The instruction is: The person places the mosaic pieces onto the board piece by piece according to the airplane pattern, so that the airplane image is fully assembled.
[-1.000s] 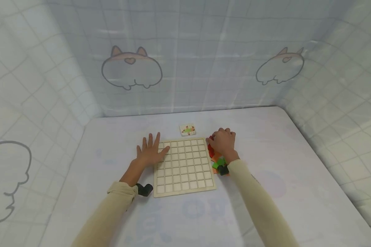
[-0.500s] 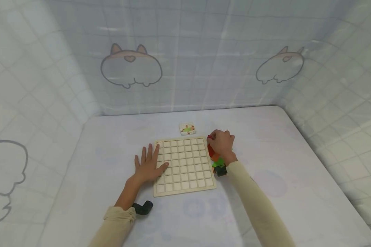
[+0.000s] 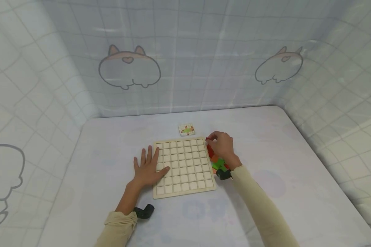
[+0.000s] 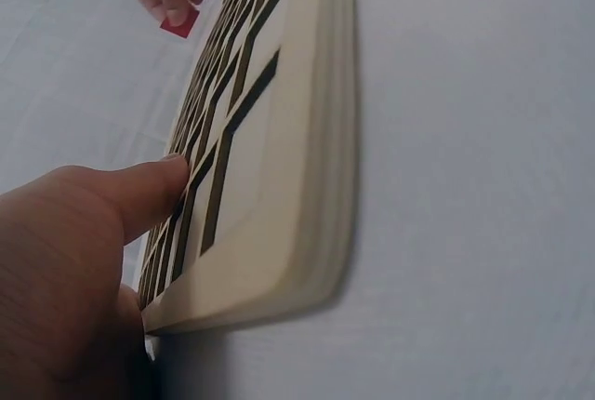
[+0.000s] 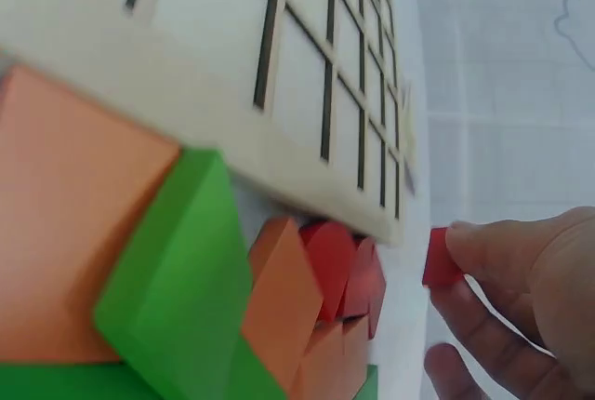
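Observation:
A pale wooden grid board (image 3: pixel 184 167) lies on the table. My left hand (image 3: pixel 147 171) rests with spread fingers on its left edge, the thumb over the cells; the left wrist view shows that thumb (image 4: pixel 139 197) on the grid. By the board's back right corner, my right hand (image 3: pixel 223 145) pinches a red piece (image 5: pixel 441 259) between thumb and fingers, held up off the table. Loose green (image 5: pixel 191 279), orange (image 5: pixel 284 302) and red pieces (image 5: pixel 327 260) lie along the board's right side, partly under the right hand and wrist in the head view.
Behind the board lies a small card (image 3: pixel 187 129) with a coloured pattern on a grid. Dark wrist-worn devices show at the left wrist (image 3: pixel 144 211) and the right wrist (image 3: pixel 224 174). Patterned curtains stand behind the table and on both sides.
My left hand has slid toward me along the board's left edge, fingers still spread. The right hand has stayed near the back right corner, its pinched red piece now in clearer view.

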`<state>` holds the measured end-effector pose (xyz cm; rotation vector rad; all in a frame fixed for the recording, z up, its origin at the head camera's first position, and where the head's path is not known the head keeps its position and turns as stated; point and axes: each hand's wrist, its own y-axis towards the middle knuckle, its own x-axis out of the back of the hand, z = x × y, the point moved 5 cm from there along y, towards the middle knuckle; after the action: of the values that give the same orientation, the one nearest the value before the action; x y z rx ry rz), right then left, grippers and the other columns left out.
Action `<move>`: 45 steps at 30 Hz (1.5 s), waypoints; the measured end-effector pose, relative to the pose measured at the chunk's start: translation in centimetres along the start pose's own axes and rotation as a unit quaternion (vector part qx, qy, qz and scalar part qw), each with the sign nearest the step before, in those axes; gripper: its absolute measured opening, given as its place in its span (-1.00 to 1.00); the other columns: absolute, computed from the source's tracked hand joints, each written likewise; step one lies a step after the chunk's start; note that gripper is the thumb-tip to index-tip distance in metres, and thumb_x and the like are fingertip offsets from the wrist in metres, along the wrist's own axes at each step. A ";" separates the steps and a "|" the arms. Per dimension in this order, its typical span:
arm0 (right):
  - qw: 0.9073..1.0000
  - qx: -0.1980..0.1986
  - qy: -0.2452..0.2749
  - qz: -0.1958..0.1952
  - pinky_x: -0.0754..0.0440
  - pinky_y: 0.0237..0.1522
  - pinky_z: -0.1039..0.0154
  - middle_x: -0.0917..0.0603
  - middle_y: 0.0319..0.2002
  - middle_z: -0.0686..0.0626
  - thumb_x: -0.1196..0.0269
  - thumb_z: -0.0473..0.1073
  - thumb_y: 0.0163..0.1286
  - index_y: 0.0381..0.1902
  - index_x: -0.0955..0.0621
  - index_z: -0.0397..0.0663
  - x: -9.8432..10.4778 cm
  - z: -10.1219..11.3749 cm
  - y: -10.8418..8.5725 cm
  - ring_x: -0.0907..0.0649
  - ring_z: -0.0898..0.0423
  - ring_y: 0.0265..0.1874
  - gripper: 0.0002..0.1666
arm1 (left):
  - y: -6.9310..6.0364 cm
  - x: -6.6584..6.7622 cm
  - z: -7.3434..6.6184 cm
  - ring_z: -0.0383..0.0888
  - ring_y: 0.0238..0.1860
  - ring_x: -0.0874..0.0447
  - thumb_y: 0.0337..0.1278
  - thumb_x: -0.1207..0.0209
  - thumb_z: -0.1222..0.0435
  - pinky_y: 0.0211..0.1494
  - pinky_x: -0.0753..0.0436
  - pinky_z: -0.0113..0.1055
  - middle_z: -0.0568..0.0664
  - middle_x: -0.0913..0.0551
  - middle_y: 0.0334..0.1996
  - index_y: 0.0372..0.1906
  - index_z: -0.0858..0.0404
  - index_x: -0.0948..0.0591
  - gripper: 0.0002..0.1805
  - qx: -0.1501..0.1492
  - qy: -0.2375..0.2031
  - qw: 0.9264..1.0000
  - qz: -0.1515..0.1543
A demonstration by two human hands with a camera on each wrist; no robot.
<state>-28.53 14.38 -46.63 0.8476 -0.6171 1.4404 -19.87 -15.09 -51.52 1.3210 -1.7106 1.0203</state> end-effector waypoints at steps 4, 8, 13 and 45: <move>0.999 0.024 0.018 0.033 -0.41 0.02 -0.12 -0.73 -0.39 0.07 -0.35 -0.09 0.31 -0.27 -0.72 -0.03 -0.1 0.7 -0.5 -0.65 0.01 -0.26 -0.86 | 0.0 0.0 -0.1 0.22 0.50 0.59 0.26 -0.02 -0.26 0.33 0.55 0.31 0.24 0.37 0.55 0.59 0.21 0.18 0.06 -0.001 -0.003 1.000 -0.004; 0.996 0.039 0.024 0.075 -0.45 -0.05 -0.08 -0.73 -0.43 0.11 -0.34 -0.14 0.31 -0.25 -0.75 -0.02 -0.7 1.1 -1.1 -0.67 0.08 -0.35 -0.88 | -0.1 0.0 -0.1 0.21 0.50 0.58 0.26 -0.01 -0.27 0.33 0.55 0.31 0.23 0.37 0.55 0.59 0.20 0.18 0.06 -0.001 -0.004 1.000 -0.004; 0.992 0.049 0.026 0.112 -0.60 -0.32 0.17 -0.74 -0.40 0.13 -0.35 -0.14 0.32 -0.25 -0.77 -0.02 -1.2 1.5 -1.8 -0.68 0.17 -0.38 -0.88 | -0.1 0.1 -0.1 0.21 0.50 0.58 0.25 -0.02 -0.27 0.34 0.54 0.30 0.23 0.36 0.55 0.59 0.20 0.17 0.06 -0.001 -0.002 1.000 -0.004; 0.988 0.140 -0.025 0.067 -0.49 -0.36 0.21 -0.72 -0.36 0.13 -0.37 -0.20 0.29 -0.17 -0.79 -0.04 -0.7 0.7 -4.1 -0.51 0.18 -0.43 -0.83 | -0.4 0.3 -0.3 0.22 0.50 0.55 0.27 -0.01 -0.26 0.34 0.52 0.30 0.24 0.35 0.55 0.59 0.20 0.15 0.04 0.000 -0.002 1.000 -0.007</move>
<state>-24.40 13.65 -47.25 1.0811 -0.5226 1.6579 -19.48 -15.03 -51.07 1.3339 -1.7013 1.0092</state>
